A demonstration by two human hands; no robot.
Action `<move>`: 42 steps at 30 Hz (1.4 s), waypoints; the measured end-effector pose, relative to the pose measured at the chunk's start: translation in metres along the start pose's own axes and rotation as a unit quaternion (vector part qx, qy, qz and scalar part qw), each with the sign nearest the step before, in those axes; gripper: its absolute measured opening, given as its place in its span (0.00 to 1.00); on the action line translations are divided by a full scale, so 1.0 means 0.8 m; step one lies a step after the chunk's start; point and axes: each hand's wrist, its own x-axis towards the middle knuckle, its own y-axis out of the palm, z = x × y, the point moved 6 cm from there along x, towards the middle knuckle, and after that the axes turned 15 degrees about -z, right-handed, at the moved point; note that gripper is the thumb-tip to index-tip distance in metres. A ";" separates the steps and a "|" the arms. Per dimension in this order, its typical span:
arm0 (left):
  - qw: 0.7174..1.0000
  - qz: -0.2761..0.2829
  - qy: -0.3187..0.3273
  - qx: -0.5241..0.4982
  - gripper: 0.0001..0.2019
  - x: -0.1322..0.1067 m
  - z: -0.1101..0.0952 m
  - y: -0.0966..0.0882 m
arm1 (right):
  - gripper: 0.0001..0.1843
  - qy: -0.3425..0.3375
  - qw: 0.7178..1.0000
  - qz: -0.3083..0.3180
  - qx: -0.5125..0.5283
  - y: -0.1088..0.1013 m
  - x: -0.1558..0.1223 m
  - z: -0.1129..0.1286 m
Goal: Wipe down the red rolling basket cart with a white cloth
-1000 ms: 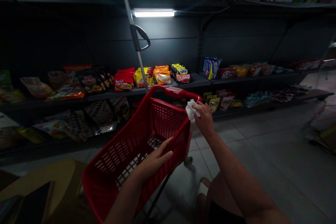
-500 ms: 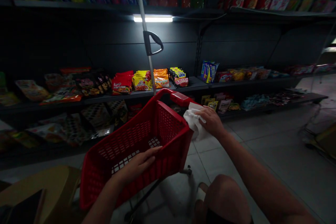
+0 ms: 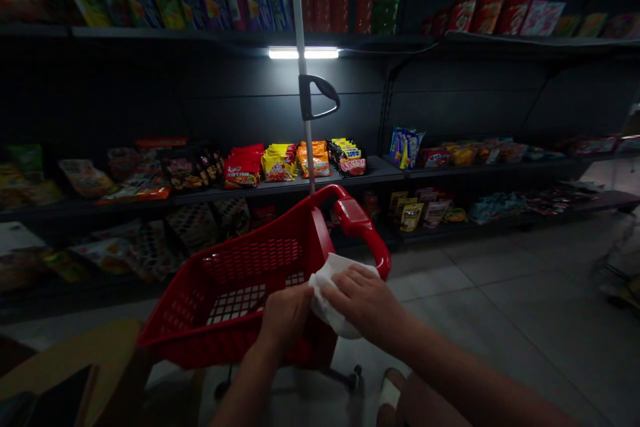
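Note:
A red plastic shopping basket on wheels (image 3: 235,280) stands in front of me, its red handle (image 3: 357,223) curving over the near right corner. My left hand (image 3: 285,313) grips the basket's near rim with the fingers curled over the edge. My right hand (image 3: 363,300) lies on a white cloth (image 3: 325,293) and presses it against the basket's near right corner. A grey pole with a black loop grip (image 3: 313,97) rises from behind the basket.
Dark shelves (image 3: 350,177) with snack and noodle packets (image 3: 280,161) run along the wall, lit by a strip light (image 3: 303,52). A brown cardboard box (image 3: 65,373) sits at lower left. Grey tiled floor (image 3: 500,307) stretches to the right. My knee and sandalled foot (image 3: 387,390) are below.
The basket has turned and come closer. My right hand with the cloth slid from the far right edge down to the near corner. My left hand moved from the side wall to the rim.

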 end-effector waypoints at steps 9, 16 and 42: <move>0.990 -0.068 0.125 0.016 0.23 -0.029 0.022 -0.035 | 0.10 0.049 0.965 0.091 0.241 -0.047 0.014 -0.063; 0.988 -0.064 0.144 -0.001 0.24 -0.043 0.035 -0.052 | 0.13 0.195 0.964 -0.028 0.178 0.034 0.070 -0.212; 0.984 -0.114 -0.074 -0.114 0.23 -0.048 0.015 -0.091 | 0.19 0.038 0.860 0.482 -0.165 0.109 0.178 -0.086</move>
